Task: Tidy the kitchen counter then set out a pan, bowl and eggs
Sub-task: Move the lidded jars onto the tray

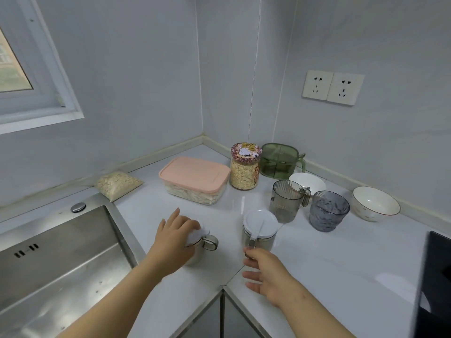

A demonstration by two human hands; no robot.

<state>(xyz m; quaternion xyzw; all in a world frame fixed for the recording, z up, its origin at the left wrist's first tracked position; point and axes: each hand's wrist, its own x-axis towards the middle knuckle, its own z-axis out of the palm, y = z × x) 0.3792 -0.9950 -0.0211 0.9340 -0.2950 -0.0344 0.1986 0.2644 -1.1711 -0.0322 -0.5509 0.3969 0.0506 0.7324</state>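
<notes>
Your left hand point(174, 236) clamped over white lid of jar point(202, 245) near sink point(61, 252) edge. Your right hand point(264, 274) pinches spoon handle of second jar point(260, 231), other fingers spread. Bowl point(375, 203) sits by right wall, beside two cups. Bare counter point(341, 264) open right of your right hand, up to black hob point(436, 276). Pan, eggs not in view.
</notes>
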